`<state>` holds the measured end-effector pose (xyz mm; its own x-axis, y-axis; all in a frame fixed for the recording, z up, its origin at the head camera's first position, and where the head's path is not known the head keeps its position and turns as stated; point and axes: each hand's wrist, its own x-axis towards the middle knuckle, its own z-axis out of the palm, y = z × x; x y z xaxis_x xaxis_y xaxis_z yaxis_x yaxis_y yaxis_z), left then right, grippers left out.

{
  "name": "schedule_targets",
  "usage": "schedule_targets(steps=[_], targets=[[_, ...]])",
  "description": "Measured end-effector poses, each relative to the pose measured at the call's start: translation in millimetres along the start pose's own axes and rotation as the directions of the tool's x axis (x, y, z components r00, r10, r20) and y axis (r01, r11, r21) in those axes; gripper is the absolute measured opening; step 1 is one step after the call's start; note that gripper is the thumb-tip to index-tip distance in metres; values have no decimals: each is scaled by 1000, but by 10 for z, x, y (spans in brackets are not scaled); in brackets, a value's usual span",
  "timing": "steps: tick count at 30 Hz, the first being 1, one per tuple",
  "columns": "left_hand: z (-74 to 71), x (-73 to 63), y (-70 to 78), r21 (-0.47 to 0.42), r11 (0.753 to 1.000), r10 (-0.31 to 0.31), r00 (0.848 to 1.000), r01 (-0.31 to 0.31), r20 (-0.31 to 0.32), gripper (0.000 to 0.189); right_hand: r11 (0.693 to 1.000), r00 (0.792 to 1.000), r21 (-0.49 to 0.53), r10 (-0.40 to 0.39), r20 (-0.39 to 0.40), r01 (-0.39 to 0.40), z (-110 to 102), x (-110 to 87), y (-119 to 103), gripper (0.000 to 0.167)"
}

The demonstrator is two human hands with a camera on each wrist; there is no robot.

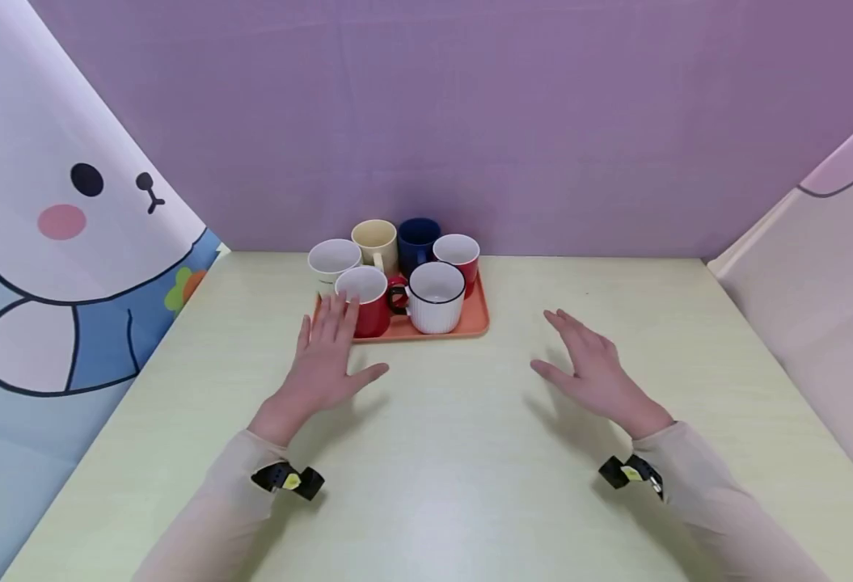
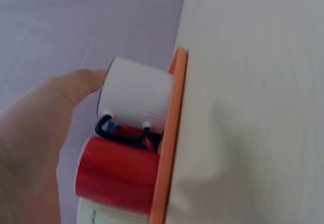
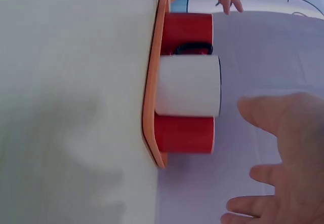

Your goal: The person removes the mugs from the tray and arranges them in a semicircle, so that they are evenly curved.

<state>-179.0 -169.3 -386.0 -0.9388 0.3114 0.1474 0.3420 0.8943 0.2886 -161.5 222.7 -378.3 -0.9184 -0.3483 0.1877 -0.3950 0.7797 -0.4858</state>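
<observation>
An orange tray [image 1: 479, 320] bears several mugs near the back of the table. In its front row are a red mug [image 1: 373, 318] with a white inside and a white ribbed mug [image 1: 437, 311] with a black rim and handle. Behind and beside them sit a pale mug [image 1: 334, 260], a cream mug [image 1: 375, 237], a dark blue mug [image 1: 417, 240] and a second red mug [image 1: 467, 273]. My left hand [image 1: 320, 368], fingers spread, is nearest the front red mug and partly covers it in the head view. My right hand [image 1: 597, 376] hovers right of the tray, holding nothing.
The light wooden table [image 1: 426, 453] extends around the tray. A purple cloth [image 1: 470, 121] hangs behind it. Printed panels flank both sides, the left one with a cartoon animal [image 1: 69, 202]. Each wrist wears a black strap with a small camera.
</observation>
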Motion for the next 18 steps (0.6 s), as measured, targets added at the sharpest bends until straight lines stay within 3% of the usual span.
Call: schedule_targets(steps=[4, 7, 10, 14, 18], targets=[[16, -20, -113, -104, 995, -2, 998, -4, -56, 103, 992, 1000, 125, 4, -6, -3, 96, 52, -32, 72], [41, -14, -208, -180, 984, -12, 997, -2, -77, 100, 972, 1000, 237, 7, -6, -5, 193, 90, -74, 69], [75, 5, -312, -273, 961, -61, 995, 36, -84, 98, 942, 1000, 334, -10, -25, 18, 314, 133, -134, 62], [101, 35, -421, -436, 895, -151, 984, 96, -93, 98, 894, 999, 447, -17, -34, 30, 472, 211, -226, 54], [149, 77, -514, -555, 822, -220, 969, 123, -110, 98, 836, 1000, 549, 8, 15, -15, 603, 292, -336, 50]])
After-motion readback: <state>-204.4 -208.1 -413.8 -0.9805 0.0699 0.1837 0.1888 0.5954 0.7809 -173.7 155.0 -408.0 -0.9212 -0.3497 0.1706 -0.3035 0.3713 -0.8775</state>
